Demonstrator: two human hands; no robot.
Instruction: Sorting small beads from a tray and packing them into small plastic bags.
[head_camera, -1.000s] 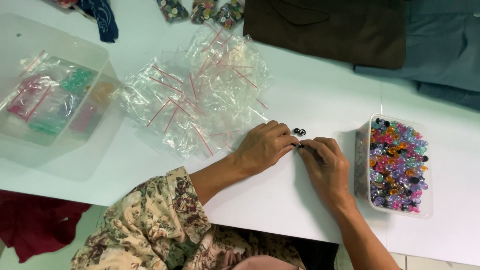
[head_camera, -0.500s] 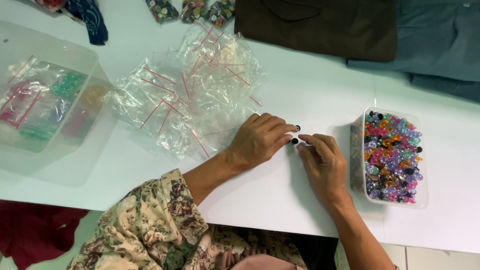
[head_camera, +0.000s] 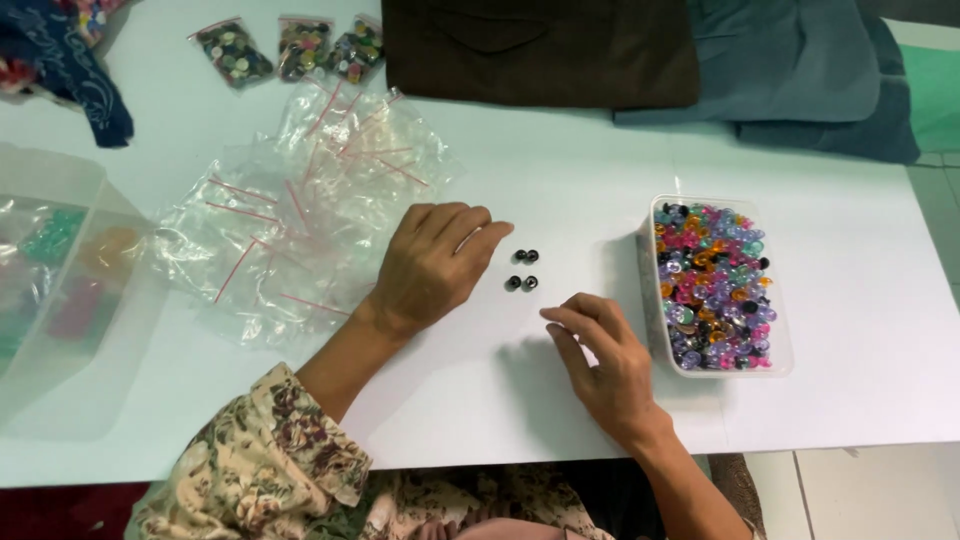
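White table (head_camera: 560, 180) spread wide; heap of clear zip bags (head_camera: 300, 215) left of centre, tub of mixed coloured beads (head_camera: 715, 285) at right. Left hand (head_camera: 435, 262) resting loosely curled, holding nothing; right hand (head_camera: 605, 355) relaxed, empty too. Between them, four small black buttons (head_camera: 522, 270) in a square — probably light, hard, slick, best pinched at the rims.

Four black buttons (head_camera: 522, 270), square cluster, on table.

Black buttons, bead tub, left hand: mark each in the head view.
black buttons (head_camera: 521, 270), head view, middle of the group of four.
bead tub (head_camera: 780, 366), head view, bare rim at its near right corner.
left hand (head_camera: 432, 265), head view, back of the hand.
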